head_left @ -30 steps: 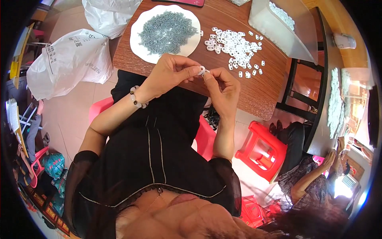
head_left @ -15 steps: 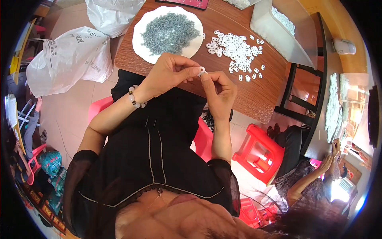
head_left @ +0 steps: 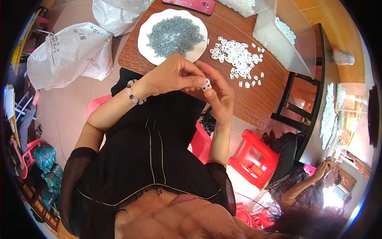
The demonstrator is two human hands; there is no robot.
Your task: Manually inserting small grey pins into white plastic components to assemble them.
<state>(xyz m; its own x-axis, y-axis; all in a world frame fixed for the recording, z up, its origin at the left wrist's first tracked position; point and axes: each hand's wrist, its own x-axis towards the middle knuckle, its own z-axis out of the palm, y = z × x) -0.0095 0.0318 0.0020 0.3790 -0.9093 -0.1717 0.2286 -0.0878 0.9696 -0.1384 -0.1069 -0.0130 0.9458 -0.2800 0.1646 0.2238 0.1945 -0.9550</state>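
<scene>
A small white plastic piece with two holes [head_left: 206,85] is held up between my hands, over the near edge of the table. My left hand [head_left: 173,77], with a beaded bracelet on its wrist, pinches the piece from the left between thumb and finger. From the right, my right hand [head_left: 220,95] has its thumb against the lower end, while its fingers curve behind. Beyond my hands lies a scattered pile of similar white pieces [head_left: 238,55]. A white scalloped plate [head_left: 144,47] carries a heap of grey screw-like plugs [head_left: 175,36].
A pink phone [head_left: 199,5] lies at the table's far edge. A translucent bin [head_left: 267,38] with white parts stands at the far right. White sacks [head_left: 71,55] sit left of the table. Red stools [head_left: 254,159] and another person's arms [head_left: 306,181] are at right.
The white piece now shows its two-holed face. My right hand has shifted around it, its fingers straighter and further behind. The whole view has shifted slightly.
</scene>
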